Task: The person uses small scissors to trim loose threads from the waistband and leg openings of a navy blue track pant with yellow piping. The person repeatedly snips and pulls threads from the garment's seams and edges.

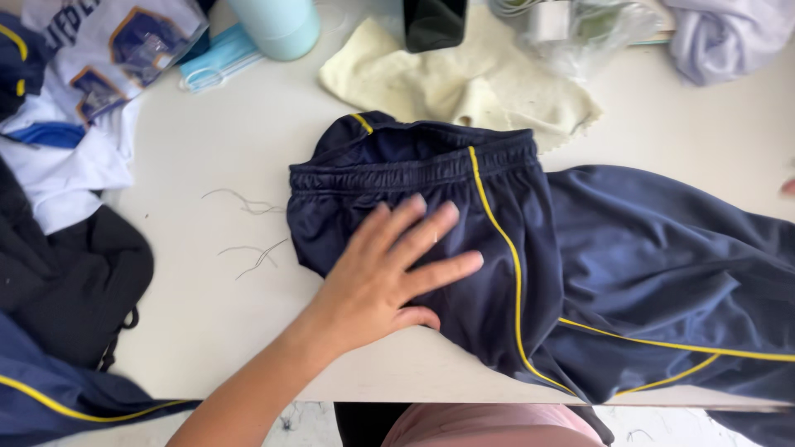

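The left hand [389, 273] lies flat with fingers spread apart, pressing the navy track pants [530, 257] against the white bench [207, 273] near the waistband, pinning the slippery fabric. The pants stretch from frame centre to the right edge. Only a fingertip shows of the right hand [787, 188], so its state cannot be told.

I see a smooth off-white surface [207, 331] under bright, even light. Its near edge runs along the bottom, and below that edge shows a strip of pale speckled floor [662, 426].
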